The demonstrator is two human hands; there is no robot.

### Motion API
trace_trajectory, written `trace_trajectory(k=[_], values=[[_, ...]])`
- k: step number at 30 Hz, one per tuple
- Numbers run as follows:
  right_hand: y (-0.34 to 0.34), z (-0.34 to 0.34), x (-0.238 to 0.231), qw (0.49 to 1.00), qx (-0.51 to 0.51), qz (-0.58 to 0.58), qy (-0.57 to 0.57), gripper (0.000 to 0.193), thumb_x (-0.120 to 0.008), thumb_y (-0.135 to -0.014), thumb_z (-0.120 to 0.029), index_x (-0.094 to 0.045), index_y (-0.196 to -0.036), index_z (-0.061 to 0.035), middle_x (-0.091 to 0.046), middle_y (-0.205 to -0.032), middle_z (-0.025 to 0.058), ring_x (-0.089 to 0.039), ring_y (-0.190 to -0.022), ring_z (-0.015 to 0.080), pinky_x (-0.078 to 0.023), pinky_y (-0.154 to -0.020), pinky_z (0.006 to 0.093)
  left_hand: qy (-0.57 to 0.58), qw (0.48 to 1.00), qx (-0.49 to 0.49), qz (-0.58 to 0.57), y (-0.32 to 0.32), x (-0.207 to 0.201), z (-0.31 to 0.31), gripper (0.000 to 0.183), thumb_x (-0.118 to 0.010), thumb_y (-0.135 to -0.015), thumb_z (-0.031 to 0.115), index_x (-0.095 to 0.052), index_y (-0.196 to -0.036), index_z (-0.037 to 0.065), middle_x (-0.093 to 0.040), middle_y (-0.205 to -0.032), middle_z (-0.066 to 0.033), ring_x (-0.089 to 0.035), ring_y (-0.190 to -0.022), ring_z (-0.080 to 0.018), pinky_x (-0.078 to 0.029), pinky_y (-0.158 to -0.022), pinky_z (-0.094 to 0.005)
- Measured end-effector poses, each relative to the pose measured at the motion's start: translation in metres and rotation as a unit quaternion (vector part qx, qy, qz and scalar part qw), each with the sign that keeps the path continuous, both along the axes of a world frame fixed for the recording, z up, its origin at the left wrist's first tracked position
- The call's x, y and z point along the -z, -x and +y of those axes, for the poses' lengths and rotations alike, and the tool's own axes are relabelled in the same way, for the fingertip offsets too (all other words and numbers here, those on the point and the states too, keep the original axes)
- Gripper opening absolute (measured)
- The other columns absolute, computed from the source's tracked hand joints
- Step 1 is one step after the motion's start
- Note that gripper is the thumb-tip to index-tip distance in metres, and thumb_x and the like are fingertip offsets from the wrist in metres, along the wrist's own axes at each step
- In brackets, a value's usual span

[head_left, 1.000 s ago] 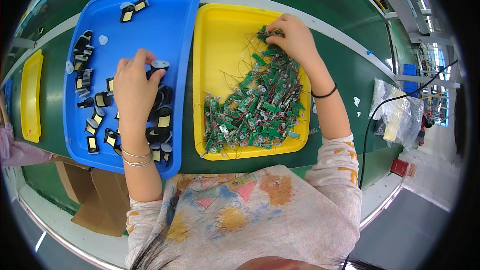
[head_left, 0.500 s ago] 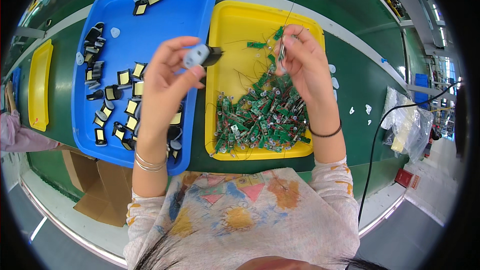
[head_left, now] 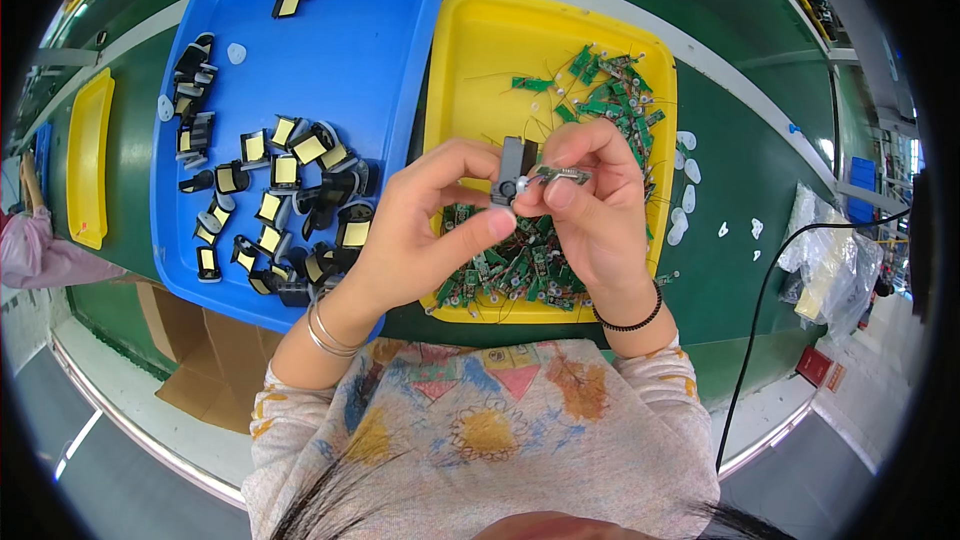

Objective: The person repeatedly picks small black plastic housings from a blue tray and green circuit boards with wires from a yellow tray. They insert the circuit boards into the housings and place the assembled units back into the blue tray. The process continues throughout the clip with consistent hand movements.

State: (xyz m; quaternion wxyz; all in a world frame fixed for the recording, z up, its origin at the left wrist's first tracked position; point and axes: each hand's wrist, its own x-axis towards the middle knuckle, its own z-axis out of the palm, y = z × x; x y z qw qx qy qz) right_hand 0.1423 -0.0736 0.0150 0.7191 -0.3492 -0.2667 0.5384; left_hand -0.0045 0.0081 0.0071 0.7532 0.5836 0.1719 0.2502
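Note:
My left hand (head_left: 425,215) pinches a small black plastic housing (head_left: 515,162) between thumb and fingers, over the yellow tray (head_left: 475,40). Close against it, my right hand (head_left: 598,200) grips a small green circuit board (head_left: 565,176) in its fingertips. A small round metallic part (head_left: 520,185) shows where the board and housing meet; whether they touch there I cannot tell. Beneath my hands lies a heap of green circuit boards (head_left: 510,275) with thin wires. To the left, the blue tray (head_left: 320,60) carries many black housings (head_left: 285,172) with cream-coloured pads, several with pale covers.
Pale oval covers (head_left: 690,170) and small white pieces (head_left: 756,228) lie on the green table to the right. Beyond them are clear plastic bags (head_left: 825,250) and a black cable (head_left: 745,330). A narrow yellow tray (head_left: 90,160) and another person's sleeve (head_left: 55,245) are far left.
My left hand has carried the housing rightward from the blue tray's edge and turned it. My right hand has come down with the circuit board, bringing the two parts close together.

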Motion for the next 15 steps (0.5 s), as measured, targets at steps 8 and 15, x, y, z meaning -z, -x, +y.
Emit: trace_trajectory(k=[8, 15], values=[[0.0058, -0.0044, 0.0022, 0.952, 0.106, -0.287, 0.000, 0.017, -0.062, -0.074, 0.003, -0.054, -0.088, 0.0019, -0.058, -0.084, 0.0097, -0.060, -0.072, 0.0154, -0.051, -0.065, 0.0256, 0.007, 0.996, -0.083, -0.018, -0.0045, 0.0023, -0.0052, 0.024, -0.064, -0.074, -0.002, -0.054, -0.096, 0.000, -0.056, -0.098, -0.0080, -0.057, -0.090, -0.0149, -0.048, -0.080, -0.0287], [0.0037, -0.0008, 0.0090, 0.828, 0.197, -0.512, -0.112, 0.017, -0.066, -0.066, 0.004, -0.059, -0.081, 0.0013, -0.059, -0.070, 0.0098, -0.060, -0.061, 0.0221, -0.047, -0.054, 0.0282, -0.025, 0.994, -0.103, 0.004, -0.0034, 0.0047, -0.0058, 0.028, -0.072, -0.067, 0.001, -0.057, -0.091, 0.001, -0.056, -0.097, -0.0074, -0.056, -0.091, -0.0147, -0.051, -0.076, -0.0274]])
